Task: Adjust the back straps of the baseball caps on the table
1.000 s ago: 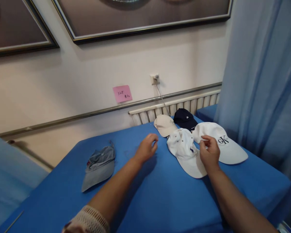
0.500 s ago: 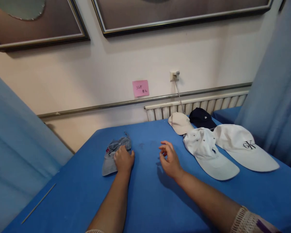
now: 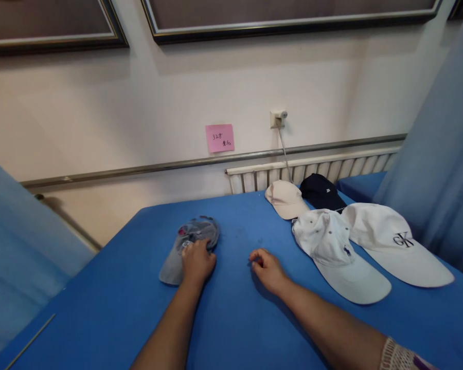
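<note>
A faded grey-blue baseball cap [image 3: 173, 262] lies on the blue-covered table left of centre, its brim towards me and to the left. My left hand [image 3: 197, 261] is on its crown and grips the fabric near the side; some fingertips are hidden against the cloth. Right of it, my right hand [image 3: 269, 270] hovers low over the table, fingers curled in loosely, nothing visible in them. Closest to that hand on the right is a white cap with a small dark logo [image 3: 327, 241].
Also on the right lie a larger white cap with dark lettering [image 3: 386, 231], a cream cap [image 3: 286, 198] and a navy cap [image 3: 320, 190]. A thin stick [image 3: 30, 341] lies at lower left. Behind the table are a radiator [image 3: 250, 180] and a wall pipe [image 3: 170, 164]; a blue curtain [image 3: 19, 257] hangs at left.
The grey-blue cap has shifted and its crown looks rounder, with my left hand still on it. My right hand's fingers have curled in further and sit lower. The view has tilted slightly.
</note>
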A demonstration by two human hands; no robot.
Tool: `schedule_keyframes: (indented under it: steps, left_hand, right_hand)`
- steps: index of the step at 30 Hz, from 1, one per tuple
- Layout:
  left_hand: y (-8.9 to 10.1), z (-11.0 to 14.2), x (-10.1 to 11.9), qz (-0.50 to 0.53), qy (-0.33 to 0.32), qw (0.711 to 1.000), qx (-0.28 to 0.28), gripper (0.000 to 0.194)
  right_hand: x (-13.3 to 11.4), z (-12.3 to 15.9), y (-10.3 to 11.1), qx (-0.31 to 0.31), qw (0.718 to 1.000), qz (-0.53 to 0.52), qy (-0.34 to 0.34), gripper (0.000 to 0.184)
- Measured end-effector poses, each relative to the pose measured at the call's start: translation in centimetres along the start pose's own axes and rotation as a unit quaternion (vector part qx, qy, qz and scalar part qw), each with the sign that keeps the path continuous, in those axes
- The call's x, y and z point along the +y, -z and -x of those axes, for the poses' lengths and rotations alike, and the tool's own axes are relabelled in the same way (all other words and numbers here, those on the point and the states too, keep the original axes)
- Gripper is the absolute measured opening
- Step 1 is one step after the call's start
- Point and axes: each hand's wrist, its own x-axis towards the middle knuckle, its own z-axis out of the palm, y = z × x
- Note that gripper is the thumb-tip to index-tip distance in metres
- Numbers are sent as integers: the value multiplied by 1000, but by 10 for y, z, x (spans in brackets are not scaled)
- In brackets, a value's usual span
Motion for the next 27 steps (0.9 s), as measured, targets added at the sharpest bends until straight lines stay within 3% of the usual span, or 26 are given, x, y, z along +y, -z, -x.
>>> schedule_keyframes:
  steps: [6,8,11,14,20,27]
  left_hand:
    - [-6,15,30,149,-175,973,27,44]
    - [-9,14,27,166,-186,968,35,38]
    - [-17,8,14,166,-145,974,46,33]
    - [-31,2,1,180,-112,976,43,41]
    - [-41,4,0,256,-143,953,71,59]
    - [-33,6,11,329,-129,935,22,39]
  right_hand:
    - [-4,-10,16,135,982,-101,81,16]
    - [-2,-16,29,189,972,-98,97,14]
    - [7,-25,44,240,964,-86,77,14]
    - [19,-31,46,218,975,-44,20,17]
    - [29,-27,33,124,992,7,-24,16]
    - [27,-24,35,70,995,47,-50,17]
